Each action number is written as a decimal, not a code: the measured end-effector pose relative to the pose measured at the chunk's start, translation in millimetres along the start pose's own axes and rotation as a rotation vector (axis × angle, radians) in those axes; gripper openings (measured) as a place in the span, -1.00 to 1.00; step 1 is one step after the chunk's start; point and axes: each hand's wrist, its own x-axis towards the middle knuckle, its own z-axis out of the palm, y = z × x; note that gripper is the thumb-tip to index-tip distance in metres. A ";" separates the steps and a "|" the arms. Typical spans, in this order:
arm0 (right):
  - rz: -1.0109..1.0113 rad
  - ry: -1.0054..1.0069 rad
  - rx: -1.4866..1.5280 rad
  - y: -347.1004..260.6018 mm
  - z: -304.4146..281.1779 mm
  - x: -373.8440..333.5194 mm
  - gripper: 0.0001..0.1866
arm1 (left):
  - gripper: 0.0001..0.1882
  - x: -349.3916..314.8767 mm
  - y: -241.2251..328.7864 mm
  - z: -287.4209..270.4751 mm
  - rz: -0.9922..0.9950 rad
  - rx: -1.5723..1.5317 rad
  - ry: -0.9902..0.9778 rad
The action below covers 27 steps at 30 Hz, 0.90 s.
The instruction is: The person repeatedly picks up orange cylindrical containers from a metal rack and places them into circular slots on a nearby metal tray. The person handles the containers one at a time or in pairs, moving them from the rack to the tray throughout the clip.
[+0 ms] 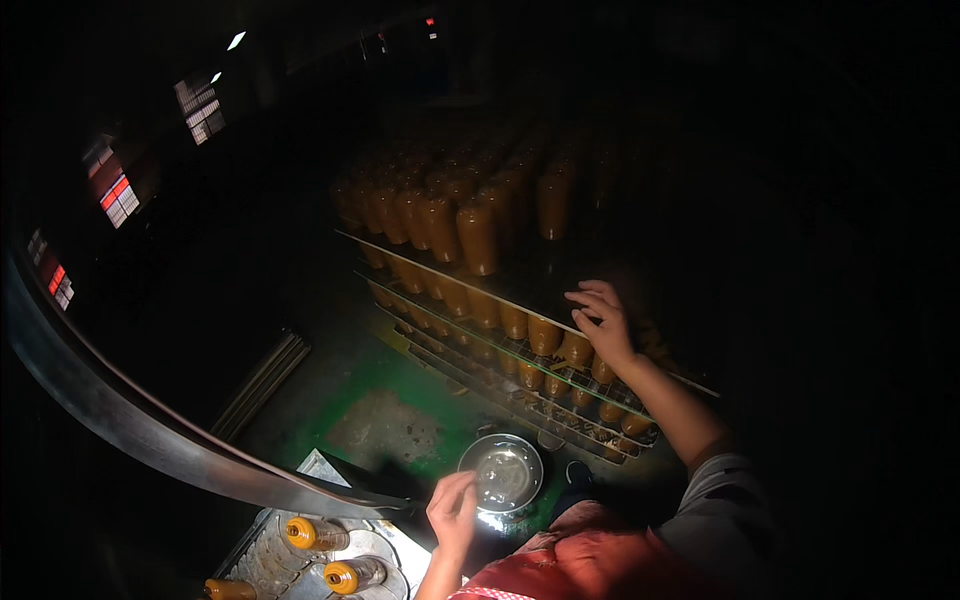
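Observation:
My right hand (pixel 602 318) reaches over the near side of a tiered rack (pixel 445 270), fingers spread, with nothing visible in them. Tall, shiny amber-brown cylinders (pixel 477 240) stand close together on the rack's top level, to the left of that hand. More cylinders fill the levels below. My left hand (pixel 453 505) is lower down, its fingers bent and drawn together, and I see nothing in them. Just behind its fingertips is a round metal basin (pixel 503 472) near the floor. The cylinders' exact kind is hard to tell in the dim light.
At the lower left, yellow-ended cylinders (pixel 318 534) lie on a metal surface with round plates (pixel 372 548). A curved metal rim (pixel 150 415) sweeps along the left. Long bars (pixel 262 385) lie beyond it. The floor (pixel 385 425) is green with a grey patch.

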 end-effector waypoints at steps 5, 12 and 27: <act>-0.034 0.308 -0.733 161.2 -176.9 210.8 -0.48 | -0.58 235.9 64.8 172.8 0.234 0.152 -0.152; 0.427 0.151 -0.939 302.0 -289.7 381.2 -0.41 | -0.41 498.2 78.4 405.0 0.441 0.600 -0.226; 0.067 0.433 -0.607 323.6 -336.7 317.4 -0.52 | -0.55 504.2 69.7 458.0 0.510 0.606 -0.136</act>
